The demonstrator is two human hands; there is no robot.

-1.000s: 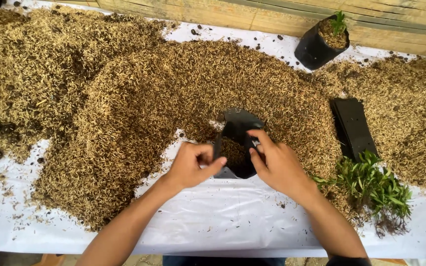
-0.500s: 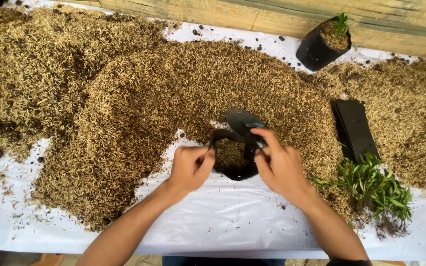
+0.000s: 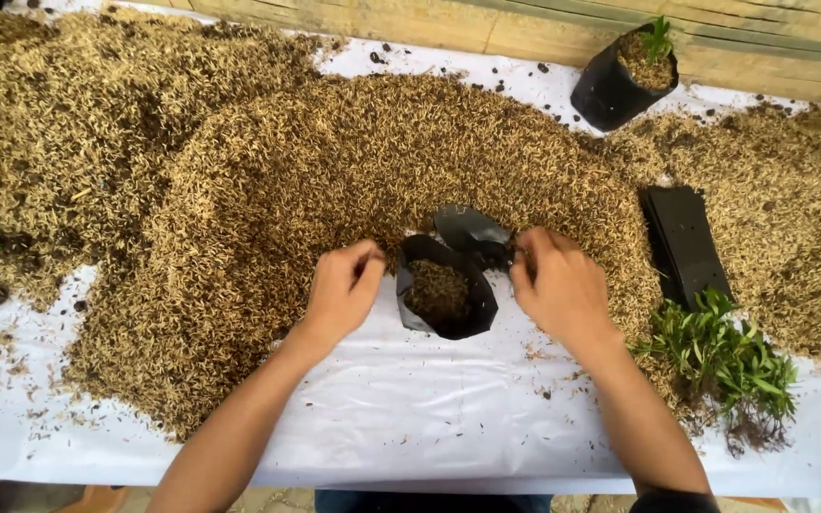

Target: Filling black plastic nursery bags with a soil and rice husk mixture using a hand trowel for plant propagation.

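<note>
At the bottom of the frame two bare forearms rise from the near edge of a white plastic sheet that covers the table. The left hand, left of centre, has its fingers curled loosely with the fingertips at the edge of the husk pile, just beside the bag and not gripping it. The right hand, right of centre, is likewise curled, its fingertips by the bag's far right rim; whether they pinch the plastic cannot be told. Between the hands, at the middle of the frame, stands a small black nursery bag, upright, mouth open, partly filled with brown husk mix, with a loose black flap just behind it. At lower right a bundle of green seedlings lies on the sheet, and above it a flat stack of empty black bags. Behind everything a broad heap of rice husk spreads across the frame. At upper right sits a filled black bag with a small green plant, before a wooden wall.
</note>
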